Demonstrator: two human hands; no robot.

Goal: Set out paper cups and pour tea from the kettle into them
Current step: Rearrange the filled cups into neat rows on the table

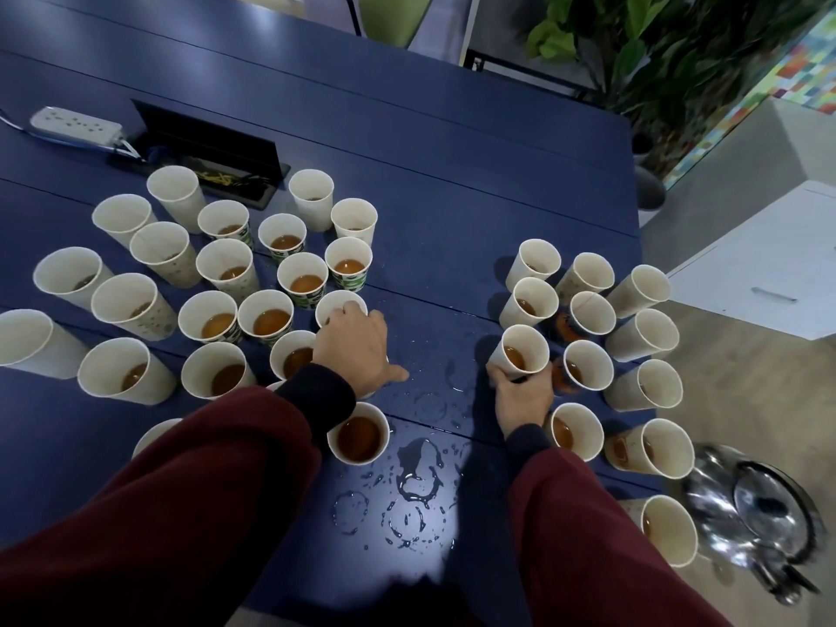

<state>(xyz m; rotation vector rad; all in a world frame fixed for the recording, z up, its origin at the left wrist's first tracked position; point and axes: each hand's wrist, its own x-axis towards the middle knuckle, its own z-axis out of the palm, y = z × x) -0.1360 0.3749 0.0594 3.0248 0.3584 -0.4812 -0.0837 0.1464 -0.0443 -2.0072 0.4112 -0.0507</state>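
Wrapped around a cup (pixel 527 350) near its base, the right hand (pixel 515 398) held it with fingers curled about the wall. The cup had brown tea (pixel 514 357) inside and was at the near-left edge of the right cluster (pixel 642 287), about a dozen cups packed close along the table's right side, most of them showing tea.

The left hand (pixel 357 346) lay with its fingers bent over the near rim of a second cup (pixel 332 307), thumb splayed out to the right over the table (pixel 452 174). Whether those fingers gripped it could not be told. That cup stood at the right edge of the left cluster (pixel 226 264), more than twenty cups, many with tea in them.

A bare strip of dark blue tabletop separated the two clusters. On it, between the two maroon sleeves (pixel 203 481), lay a wet spill (pixel 416 481) of rings and drops.

A steel kettle (pixel 760 509), blurred, was at the lower right, just beside the nearest cups of the right cluster. Whether it rested on the table could not be told.

Farther back, a power strip (pixel 74 129) lay beside an open cable box (pixel 212 160). Beyond the table were a plant (pixel 656 52), a green chair (pixel 393 15) and a white cabinet (pixel 769 246).
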